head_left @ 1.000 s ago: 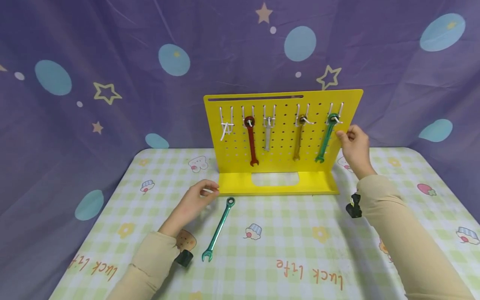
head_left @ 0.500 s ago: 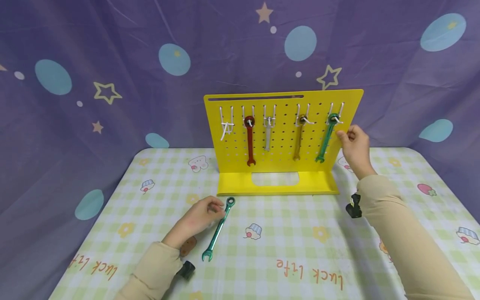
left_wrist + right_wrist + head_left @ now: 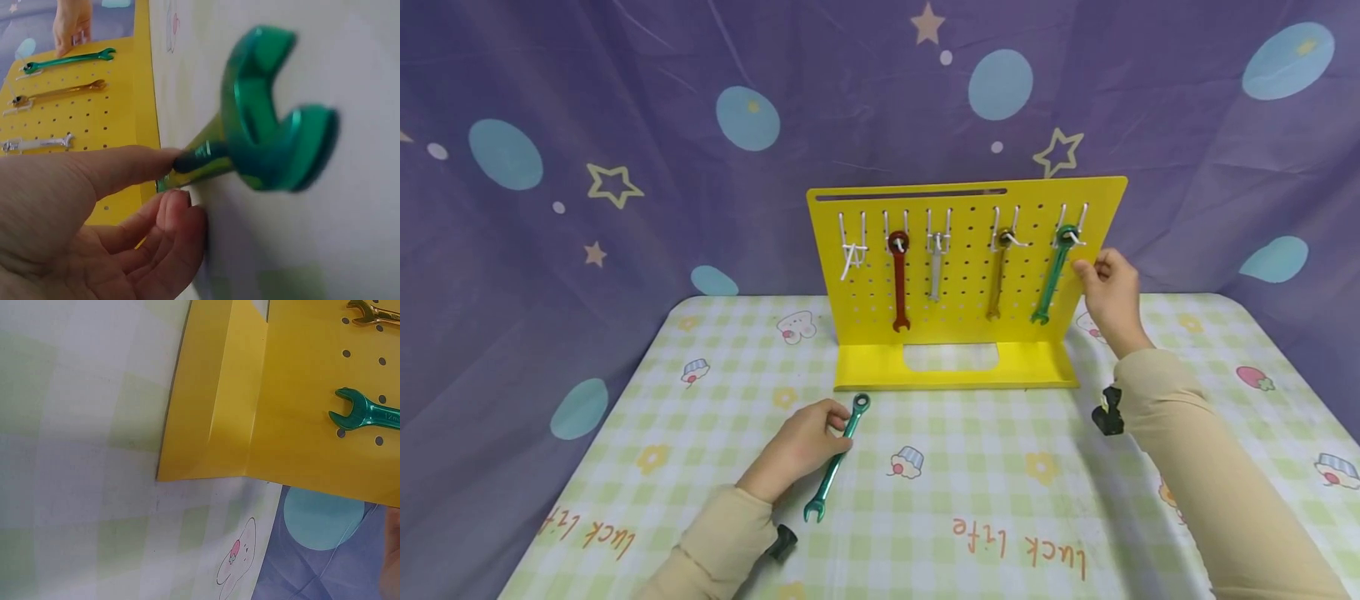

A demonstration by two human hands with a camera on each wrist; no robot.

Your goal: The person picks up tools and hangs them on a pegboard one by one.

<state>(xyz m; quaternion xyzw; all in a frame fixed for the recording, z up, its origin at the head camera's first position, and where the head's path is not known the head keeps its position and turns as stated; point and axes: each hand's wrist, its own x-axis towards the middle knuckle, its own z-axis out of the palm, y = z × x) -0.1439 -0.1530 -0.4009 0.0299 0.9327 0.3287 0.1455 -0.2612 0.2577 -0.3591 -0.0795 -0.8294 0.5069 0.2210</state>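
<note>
A green combination wrench (image 3: 827, 483) lies on the checked tablecloth in front of the pegboard, ring end away from me and open end towards me. My left hand (image 3: 797, 446) pinches its shaft, thumb on one side and curled fingers on the other; the left wrist view shows the wrench's open jaw (image 3: 256, 119) large and close. My right hand (image 3: 1112, 296) grips the right edge of the yellow pegboard (image 3: 955, 317), thumb in front, the other fingers partly behind it. Close to that thumb hangs another green wrench (image 3: 1051, 283).
Also on the pegboard's white hooks hang a red wrench (image 3: 901, 292), a silver wrench (image 3: 936, 275) and a gold wrench (image 3: 997, 283). The leftmost hook (image 3: 852, 254) carries no wrench. A purple patterned curtain (image 3: 662, 250) stands behind the table.
My left hand has left the pegboard's lower left corner, come towards me and closed on the green wrench lying there. The red wrench's slight swing has settled. My right hand stays at the board's edge.
</note>
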